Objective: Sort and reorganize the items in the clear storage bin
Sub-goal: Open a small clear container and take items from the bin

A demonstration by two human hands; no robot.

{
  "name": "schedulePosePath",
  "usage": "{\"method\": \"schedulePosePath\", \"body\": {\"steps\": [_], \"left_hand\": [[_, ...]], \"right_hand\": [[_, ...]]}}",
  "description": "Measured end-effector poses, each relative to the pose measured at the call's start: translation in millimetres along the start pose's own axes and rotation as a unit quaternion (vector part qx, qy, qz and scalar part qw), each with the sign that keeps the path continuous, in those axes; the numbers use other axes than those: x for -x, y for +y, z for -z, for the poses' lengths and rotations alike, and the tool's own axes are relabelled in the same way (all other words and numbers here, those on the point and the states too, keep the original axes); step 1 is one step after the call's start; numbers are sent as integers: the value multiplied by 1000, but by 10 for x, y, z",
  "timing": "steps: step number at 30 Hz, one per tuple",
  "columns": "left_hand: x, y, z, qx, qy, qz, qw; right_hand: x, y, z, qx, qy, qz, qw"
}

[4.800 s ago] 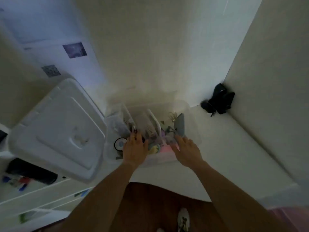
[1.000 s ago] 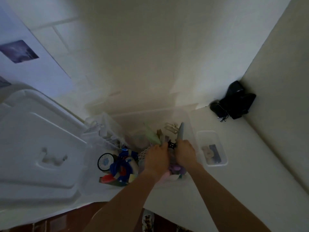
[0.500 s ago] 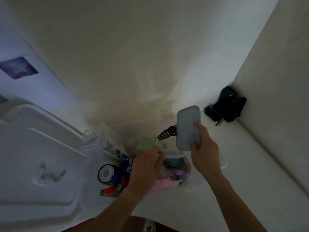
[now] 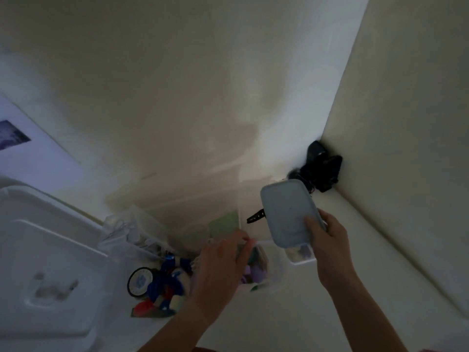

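Your right hand (image 4: 330, 245) lifts grey lid (image 4: 289, 212), grip pinching its near edge, above small clear tub (image 4: 302, 257) on bench. Left hand (image 4: 223, 265), fingers curled, reaches into clear storage bin (image 4: 274, 283); grip contents unclear. Steady lid level; lower squarely.

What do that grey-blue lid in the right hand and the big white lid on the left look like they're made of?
Grey-blue lid: probably moulded plastic with a matte finish; rounded corners, a raised rim and no sharp glare suggest it. The right hand pinches its lower edge.

Big white lid: likely rigid plastic, smooth with a slight sheen; its stepped panel and recessed handle look moulded. Dim light leaves both uncertain.
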State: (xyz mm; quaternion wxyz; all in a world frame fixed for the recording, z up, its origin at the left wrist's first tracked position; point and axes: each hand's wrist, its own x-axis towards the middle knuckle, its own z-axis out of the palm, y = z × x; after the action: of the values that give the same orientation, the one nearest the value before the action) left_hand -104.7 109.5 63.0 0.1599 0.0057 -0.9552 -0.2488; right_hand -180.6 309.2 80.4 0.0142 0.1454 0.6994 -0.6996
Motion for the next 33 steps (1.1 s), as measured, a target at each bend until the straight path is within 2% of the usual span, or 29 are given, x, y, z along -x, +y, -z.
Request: {"method": "schedulePosePath", "body": {"steps": [2,5,7,12,16,21,23,26,29,33], "left_hand": [[-49,270,-107,-10,-24,-8,1000],[-137,709,-344,59,-11,11,998],[-163,983,-556,74,-19,-1,997],[-86,1466,-1154,93,-73,-14,993],[-87,1620,-1669,151,-131,81,977],[-26,1434,-2441,54,-246,112,961],[12,1366,-2656,24,-267,141,953],[25,1326,-2863,-1,-263,172,949],[59,1327,-2966,-29,-228,155,961],[149,1349,-2880,30,-142,153,978]], "right_hand": [[-39,50,138,-62,23,-43,997],[-117,66,434,-147,36,-114,982],[-181,87,709,-174,37,-125,976],[-385,326,1471,-163,71,-145,973],[-521,728,1859,-139,48,-204,968],[-647,1253,2046,-161,61,-274,946],[-681,1426,2068,-173,64,-296,937],[-708,1621,2069,-175,61,-316,930],[-758,1760,2081,-185,81,-324,924],[-828,1873,2171,-211,132,-329,911]]}}
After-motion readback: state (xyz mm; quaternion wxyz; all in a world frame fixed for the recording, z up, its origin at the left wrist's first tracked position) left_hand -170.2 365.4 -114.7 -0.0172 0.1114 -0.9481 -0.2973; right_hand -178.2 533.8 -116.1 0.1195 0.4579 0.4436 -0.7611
